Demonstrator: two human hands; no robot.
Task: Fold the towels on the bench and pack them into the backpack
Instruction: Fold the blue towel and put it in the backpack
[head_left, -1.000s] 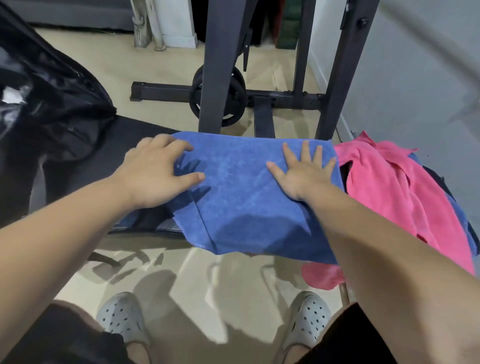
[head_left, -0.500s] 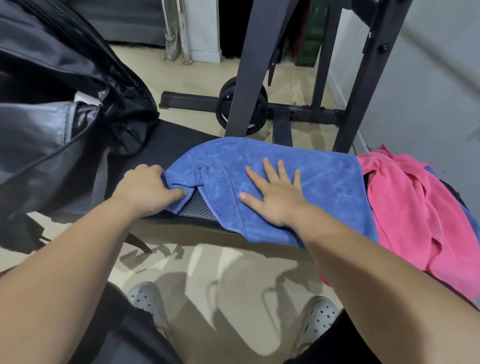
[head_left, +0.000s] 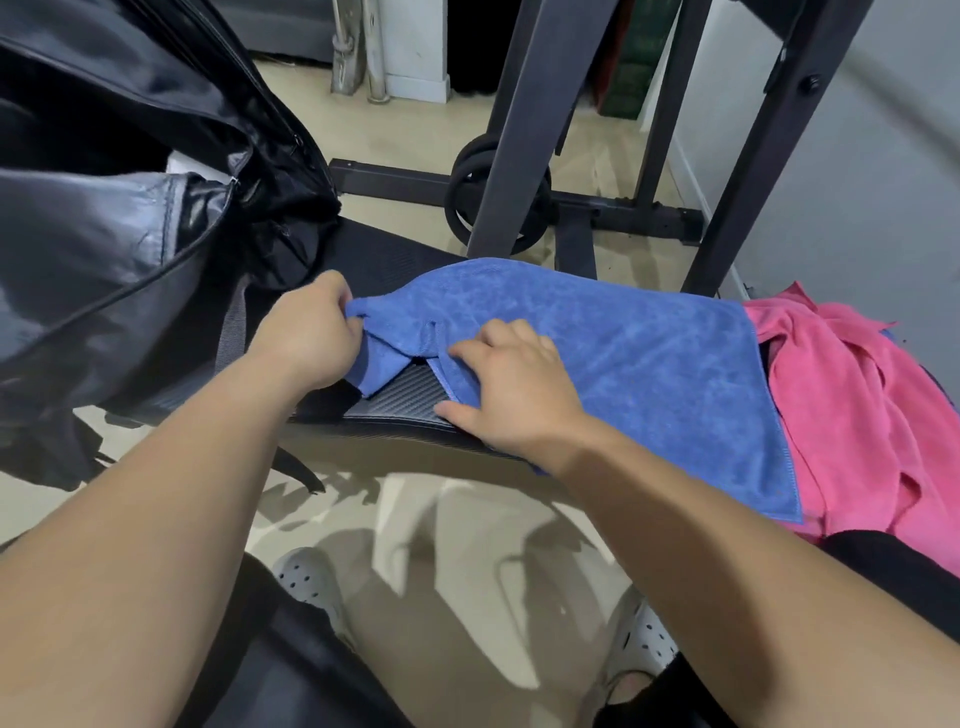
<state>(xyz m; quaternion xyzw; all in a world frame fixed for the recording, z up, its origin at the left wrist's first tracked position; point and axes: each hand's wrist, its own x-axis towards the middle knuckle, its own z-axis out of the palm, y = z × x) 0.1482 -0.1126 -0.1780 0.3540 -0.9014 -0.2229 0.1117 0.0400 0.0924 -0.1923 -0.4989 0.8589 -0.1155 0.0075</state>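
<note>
Biggest thing in view is the black backpack (head_left: 130, 234), slumped on the left end of the bench (head_left: 395, 402) with its zipped top gaping open towards us. Behind the bench stands the dark steel rack (head_left: 524, 130), its uprights rising out of the top of the shot. Across the middle of the bench pad lies the blue towel (head_left: 623, 353), mostly flat, its right edge hanging over the near side and its left end bunched up off the ribbed pad. Just beside it on the right, touching it, is the pink towel (head_left: 857, 405), crumpled in a heap, with a sliver of more blue cloth showing at its far edge. Now the hands: the left hand (head_left: 306, 338) is at the towel's left end, close to the backpack, fingers curled tight and pinching that gathered corner. The right hand (head_left: 514, 395) sits on the near left part of the same towel, fingers bent and close together, hooked over the hemmed edge, thumb stretched along the front of the pad. Down on the floor, a black weight plate (head_left: 467, 192) leans by the rack, and a pale perforated clog (head_left: 306, 582) peeks out below.
</note>
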